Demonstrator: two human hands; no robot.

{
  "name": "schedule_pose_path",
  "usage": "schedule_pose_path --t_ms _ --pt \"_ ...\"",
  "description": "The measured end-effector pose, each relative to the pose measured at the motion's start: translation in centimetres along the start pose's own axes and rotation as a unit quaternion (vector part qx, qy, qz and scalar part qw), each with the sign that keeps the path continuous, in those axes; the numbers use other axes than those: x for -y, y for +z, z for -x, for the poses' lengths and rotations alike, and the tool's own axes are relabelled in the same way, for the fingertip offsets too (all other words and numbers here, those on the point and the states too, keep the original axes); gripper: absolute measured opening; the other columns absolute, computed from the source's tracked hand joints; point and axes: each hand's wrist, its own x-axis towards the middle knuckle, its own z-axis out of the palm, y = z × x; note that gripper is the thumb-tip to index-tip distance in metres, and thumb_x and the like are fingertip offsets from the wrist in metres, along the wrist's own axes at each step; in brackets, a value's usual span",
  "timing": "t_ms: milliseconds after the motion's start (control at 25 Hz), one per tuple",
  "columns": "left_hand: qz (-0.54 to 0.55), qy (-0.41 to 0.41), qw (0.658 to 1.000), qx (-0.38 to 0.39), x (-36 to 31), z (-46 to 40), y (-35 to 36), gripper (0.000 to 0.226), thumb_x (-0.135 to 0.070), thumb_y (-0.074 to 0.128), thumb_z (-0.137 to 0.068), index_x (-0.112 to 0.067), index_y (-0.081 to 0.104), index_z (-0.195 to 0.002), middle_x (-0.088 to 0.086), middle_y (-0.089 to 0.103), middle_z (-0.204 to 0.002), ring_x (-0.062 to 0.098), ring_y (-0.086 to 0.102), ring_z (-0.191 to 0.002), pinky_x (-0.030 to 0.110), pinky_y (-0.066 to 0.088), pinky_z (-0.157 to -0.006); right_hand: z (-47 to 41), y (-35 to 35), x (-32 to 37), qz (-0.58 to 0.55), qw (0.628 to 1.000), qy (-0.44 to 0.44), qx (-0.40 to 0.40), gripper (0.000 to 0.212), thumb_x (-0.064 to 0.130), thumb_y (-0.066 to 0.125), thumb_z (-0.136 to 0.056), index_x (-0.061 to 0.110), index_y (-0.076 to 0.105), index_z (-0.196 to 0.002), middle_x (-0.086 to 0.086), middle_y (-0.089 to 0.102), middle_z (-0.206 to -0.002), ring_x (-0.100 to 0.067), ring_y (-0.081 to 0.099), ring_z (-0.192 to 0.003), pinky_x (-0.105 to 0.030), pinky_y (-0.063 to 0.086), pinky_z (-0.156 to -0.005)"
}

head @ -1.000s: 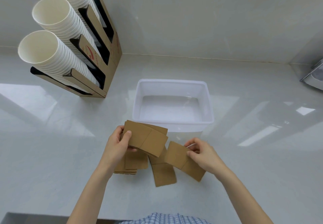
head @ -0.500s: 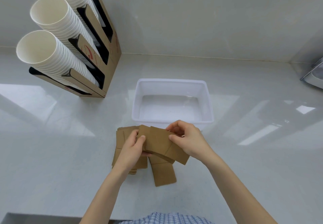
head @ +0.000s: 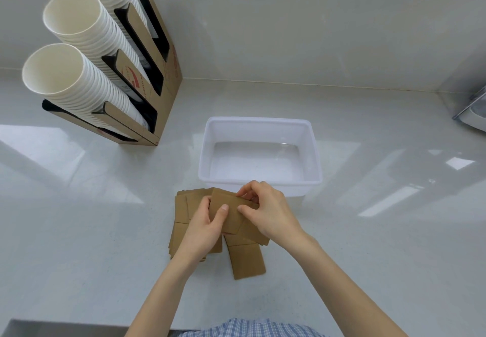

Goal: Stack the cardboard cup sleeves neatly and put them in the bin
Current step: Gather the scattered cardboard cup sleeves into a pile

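Both hands hold a small bundle of flat brown cardboard cup sleeves (head: 229, 217) just in front of the bin. My left hand (head: 203, 227) grips the bundle's left side with the thumb on top. My right hand (head: 268, 211) pinches its right edge and top corner. Under the hands a loose pile of sleeves (head: 181, 221) lies on the counter, and one sleeve (head: 246, 261) sticks out toward me. The white plastic bin (head: 314, 152) stands behind the hands with nothing inside it.
A cardboard cup dispenser (head: 168, 78) with three slanted stacks of white paper cups (head: 79, 84) stands at the back left. The white counter meets a wall behind. A metal appliance edge (head: 473, 110) shows at the far right.
My right hand brought its sleeve left onto the bundle in my left hand. Both hands now press together on the bundle, lower and closer over the pile.
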Motion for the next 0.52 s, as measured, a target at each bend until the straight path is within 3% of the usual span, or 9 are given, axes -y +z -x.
schedule_pose_path --t_ms 160,320,440,520 --pt "0.004 0.007 1.0 -0.018 0.0 0.1 -0.5 0.008 -0.03 0.046 -0.089 -0.032 0.051 -0.096 -0.012 0.062 -0.096 0.005 0.06 -0.091 0.021 0.047 -0.073 0.2 0.0 -0.5 -0.003 1.0 -0.007 -0.023 0.018 0.022 0.057 -0.082 0.024 0.058 -0.1 0.009 0.044 -0.09 -0.012 0.052 -0.097 -0.028 0.043 -0.089" --pt "0.026 0.003 0.998 -0.053 0.1 -0.2 -2.3 0.011 -0.029 0.045 -0.09 -0.029 0.051 -0.099 -0.009 0.06 -0.102 0.012 0.059 -0.097 0.024 0.046 -0.079 0.4 -0.7 -1.4 -0.041 0.997 0.003 -0.067 0.006 0.024 0.049 -0.088 0.029 0.053 -0.09 0.012 0.046 -0.088 0.001 0.05 -0.078 -0.012 0.038 -0.068" --pt "0.048 -0.003 0.996 -0.078 0.2 -0.4 -3.6 0.016 -0.028 0.045 -0.09 -0.022 0.05 -0.104 -0.001 0.06 -0.106 0.019 0.058 -0.098 0.034 0.048 -0.085 0.8 -0.4 -2.6 -0.023 0.998 0.034 -0.045 0.006 0.023 0.048 -0.088 0.023 0.052 -0.093 0.007 0.05 -0.089 -0.003 0.049 -0.072 -0.017 0.04 -0.065" --pt "0.051 -0.006 0.995 -0.088 0.3 -0.4 -4.1 0.016 -0.028 0.045 -0.09 -0.022 0.049 -0.104 -0.001 0.059 -0.106 0.019 0.057 -0.099 0.038 0.049 -0.089 1.3 0.5 -3.3 0.021 0.997 0.068 0.002 0.018 0.027 0.049 -0.088 0.019 0.051 -0.103 0.002 0.052 -0.097 -0.007 0.05 -0.078 -0.024 0.043 -0.072"
